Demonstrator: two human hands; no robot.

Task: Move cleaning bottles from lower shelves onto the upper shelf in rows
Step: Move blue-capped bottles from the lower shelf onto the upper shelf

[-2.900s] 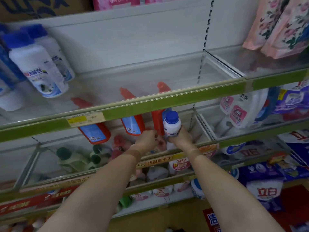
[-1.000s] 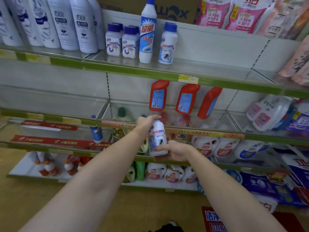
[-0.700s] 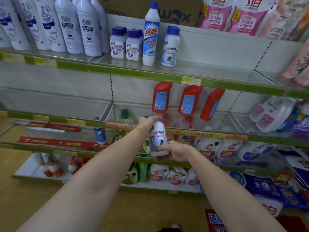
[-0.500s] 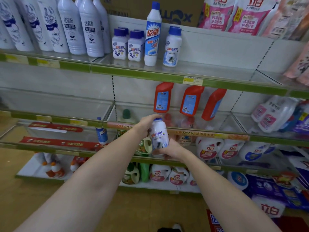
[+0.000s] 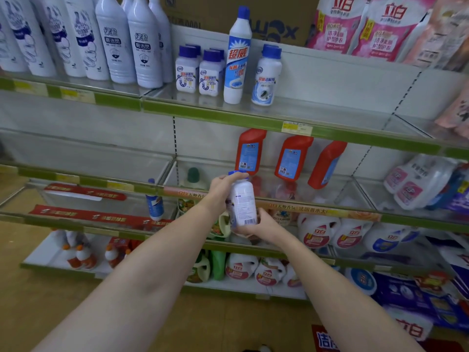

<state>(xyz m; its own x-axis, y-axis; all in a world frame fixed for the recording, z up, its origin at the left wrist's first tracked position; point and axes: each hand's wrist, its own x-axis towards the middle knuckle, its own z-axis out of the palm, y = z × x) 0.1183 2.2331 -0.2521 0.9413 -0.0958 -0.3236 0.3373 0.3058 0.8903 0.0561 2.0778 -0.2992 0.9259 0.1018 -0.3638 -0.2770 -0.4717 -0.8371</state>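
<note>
**Bottle in both hands, upper shelf waiting**

The upper shelf (image 5: 330, 123) stood well above the hands, with bare glass to the right of its row of small blue-capped bottles (image 5: 266, 77). To do this step well, the lift probably needed to clear the green shelf lip, with the base set down flat just beside the rightmost standing bottle and the printed front turned outward; the barcode side faced the camera.

The white bottle (image 5: 243, 201) was held upright in mid-air before the lower shelves. The left hand (image 5: 219, 193) curled over its blue cap and shoulder, fingers closed round the top. The right hand (image 5: 258, 226) cupped the base from below, fingers wrapped on the lower body.
</note>
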